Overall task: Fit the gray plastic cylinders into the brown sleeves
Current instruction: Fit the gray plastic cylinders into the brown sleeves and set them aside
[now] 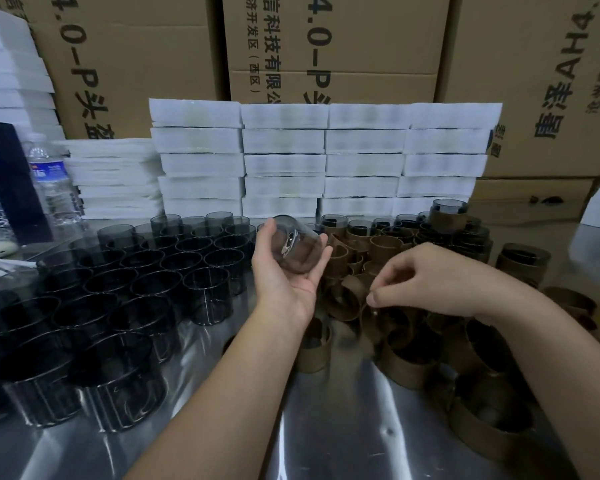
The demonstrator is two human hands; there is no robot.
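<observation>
head view. left hand point(288, 275), palm up, cradles one gray cylinder point(297, 245) above the steel table point(326, 427). thumb and fingers curl round its wall, and the piece lies tilted on its side. right hand point(430, 282) hovers over the heap of brown sleeves point(343, 303), fingers curled and thumb tip down at one rim; whether it already pinches that rim cannot be told. cylinder stock point(146, 282) stands upright in rows at left. a sleeved piece point(447, 214) stands at the heap's far edge.

handling, as judged: the cylinder looks thin-walled, smooth, translucent and light. it is likely slippery, and it may scuff or crack if squeezed. it is best held round the wall at one end, leaving the other end free to enter a sleeve. the sleeves look like stiff matt card rings, light and easy to pinch at the rim, though liable to go oval under pressure.

writing: cardboard cartons point(136, 64) behind read "4.0-p头", "信科技有限公" and "济开发区(西区)"; one at right shows "aha" inverted. water bottle point(51, 181) bears a blue label, unreadable. white foam trays point(326, 157) show no legible print.
</observation>
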